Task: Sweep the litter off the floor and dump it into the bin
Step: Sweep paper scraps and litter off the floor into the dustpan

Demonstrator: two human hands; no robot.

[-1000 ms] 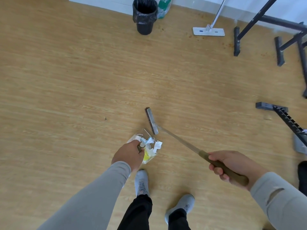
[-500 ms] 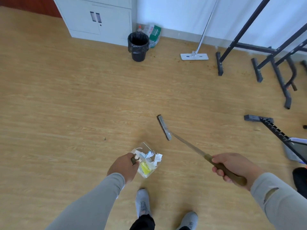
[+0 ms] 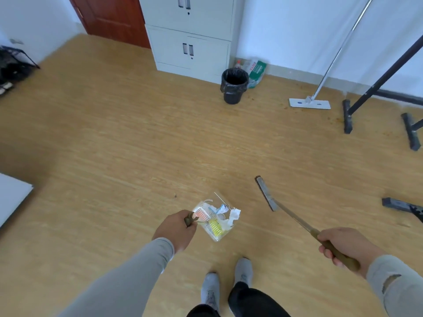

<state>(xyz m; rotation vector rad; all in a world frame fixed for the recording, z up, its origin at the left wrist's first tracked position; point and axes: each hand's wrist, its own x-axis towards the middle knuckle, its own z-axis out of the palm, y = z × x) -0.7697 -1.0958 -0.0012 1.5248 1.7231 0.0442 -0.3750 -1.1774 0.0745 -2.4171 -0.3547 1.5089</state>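
Observation:
My left hand [image 3: 177, 229] grips the short brown handle of a clear dustpan [image 3: 217, 234] held above the floor. White paper scraps and pink and yellow pieces of litter [image 3: 217, 217] lie in the pan. To the right, my right hand [image 3: 343, 244] grips the brown handle of a small broom [image 3: 266, 195], whose dark brush head points away from me just above the floor. A black bin [image 3: 234, 85] with a black liner stands far ahead by the white cabinet.
A white cabinet [image 3: 190, 42] and a red-brown door [image 3: 112, 17] stand at the back. A flat mop [image 3: 309, 102] leans on the wall right of the bin. Black rack legs [image 3: 348, 116] sit at the right. A tiny dark speck [image 3: 175, 196] lies on the floor. My shoes [image 3: 243, 269] show below.
The view has tilted up, so the bin, cabinet and door appear lower and fuller. The dustpan has been lifted with the litter in it, and the broom has swung away to the right.

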